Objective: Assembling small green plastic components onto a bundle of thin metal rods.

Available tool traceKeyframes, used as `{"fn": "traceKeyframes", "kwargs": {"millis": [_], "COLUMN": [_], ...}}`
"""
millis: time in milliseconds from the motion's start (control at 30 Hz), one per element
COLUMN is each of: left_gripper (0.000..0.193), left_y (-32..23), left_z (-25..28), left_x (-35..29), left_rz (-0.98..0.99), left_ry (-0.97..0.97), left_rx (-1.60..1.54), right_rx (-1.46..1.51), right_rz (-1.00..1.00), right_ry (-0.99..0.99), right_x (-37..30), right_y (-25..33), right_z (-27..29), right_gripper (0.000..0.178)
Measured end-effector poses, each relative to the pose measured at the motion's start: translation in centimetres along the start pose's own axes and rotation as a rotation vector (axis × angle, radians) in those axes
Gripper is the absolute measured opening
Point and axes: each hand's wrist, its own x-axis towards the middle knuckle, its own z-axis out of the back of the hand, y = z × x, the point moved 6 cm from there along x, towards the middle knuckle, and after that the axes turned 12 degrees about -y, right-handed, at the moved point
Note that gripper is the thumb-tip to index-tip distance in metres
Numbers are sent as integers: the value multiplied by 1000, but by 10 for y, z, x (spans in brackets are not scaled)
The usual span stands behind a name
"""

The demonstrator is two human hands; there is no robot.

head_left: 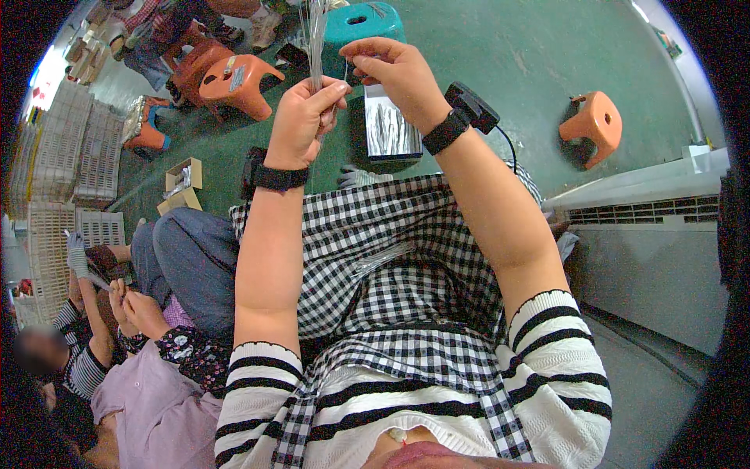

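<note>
My left hand (303,121) is closed around a bundle of thin, clear silvery strands (315,39) that stands upright from the fist. Close to its right, my right hand (400,76) is raised with thumb and fingers pinched together. What they hold, if anything, is too small to tell. Beyond both hands stands a teal stool (337,33) with more thin strands on its top. Below my right hand, an open box (394,159) holds silvery strips. A few clear strands (383,259) lie across the checked apron on my lap.
Orange stools stand at the far left (234,82) and right (601,121). A small open carton (195,170) sits left on the green floor. Stacked pale crates (98,152) line the left side. Co-workers sit close at my left and far left. A grilled cabinet (648,270) is at right.
</note>
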Motion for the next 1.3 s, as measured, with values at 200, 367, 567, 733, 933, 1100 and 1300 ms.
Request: {"fn": "traceKeyframes", "kwargs": {"millis": [200, 367, 567, 733, 933, 1100, 1300], "left_gripper": [9, 8, 8, 18, 11, 12, 11], "left_y": [1, -2, -9, -2, 10, -2, -4], "left_z": [0, -5, 11, -9, -9, -3, -4], "left_x": [0, 4, 1, -5, 12, 9, 8], "left_rz": [26, 31, -40, -185, -150, -214, -190], "left_ry": [23, -26, -112, 0, 33, 6, 6], "left_rx": [-54, -69, -57, 129, -52, -25, 23], "right_rx": [-39, -45, -84, -214, -131, 195, 329], "right_rz": [-33, -13, 59, -63, 66, -42, -73], "right_ry": [17, 31, 45, 12, -12, -276, -385], "right_x": [0, 3, 4, -5, 11, 46, 54], "right_y": [-3, -2, 3, -5, -6, -27, -36], "right_z": [0, 3, -13, 1, 16, 72, 103], "right_gripper": [19, 19, 20, 14, 6, 11, 18]}}
